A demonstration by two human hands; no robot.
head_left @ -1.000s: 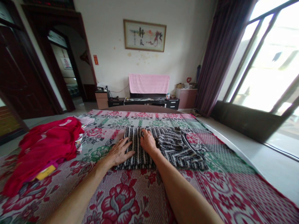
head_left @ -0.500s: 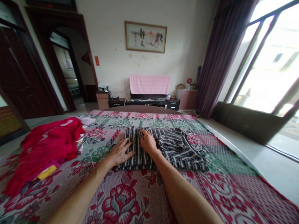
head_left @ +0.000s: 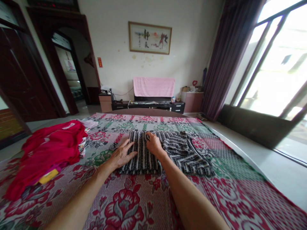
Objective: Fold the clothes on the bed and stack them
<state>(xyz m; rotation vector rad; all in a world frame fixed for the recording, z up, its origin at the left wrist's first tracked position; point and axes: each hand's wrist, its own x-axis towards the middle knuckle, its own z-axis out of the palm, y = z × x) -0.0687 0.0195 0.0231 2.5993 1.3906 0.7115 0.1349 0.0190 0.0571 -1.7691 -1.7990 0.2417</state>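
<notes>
Lying approx. mid-scene on a floral cloth (head_left: 124, 207): blk/wht striped knit garment (head_left: 141, 161), partly folded. L section is flat w/ stripes running near to far; R section is bunched, w/ a flap angled out toward near R.

L hand (head_left: 122, 155) is at garment's L edge, fingers spread, palm down, grasping nothing visible. R hand (head_left: 153, 144) is on the far part, approx. mid-garment, fingers curled in; whether fabric is pinched, can't tell, fingertips partly hidden.

Obstructions: R hand & R forearm (head_left: 175, 175) cover part of garment's middle, hiding where flat & bunched sections meet. L forearm (head_left: 88, 188) crosses cloth at near L.

Surroundings: red clothes pile (head_left: 52, 143) at L, well apart from garment; yellow patch (head_left: 48, 176) shows at its near edge, pale fabric (head_left: 90, 124) at far edge. Beyond cloth's far edge, brown rounded surface (head_left: 146, 111). Far side: low blk cabinet (head_left: 177, 107), pink towel (head_left: 153, 86) draped above it, small cabinets L (head_left: 105, 103) & R (head_left: 193, 103). Framed picture (head_left: 150, 37) on far wall, purple curtain (head_left: 222, 60) far R beside bright window (head_left: 268, 64).
</notes>
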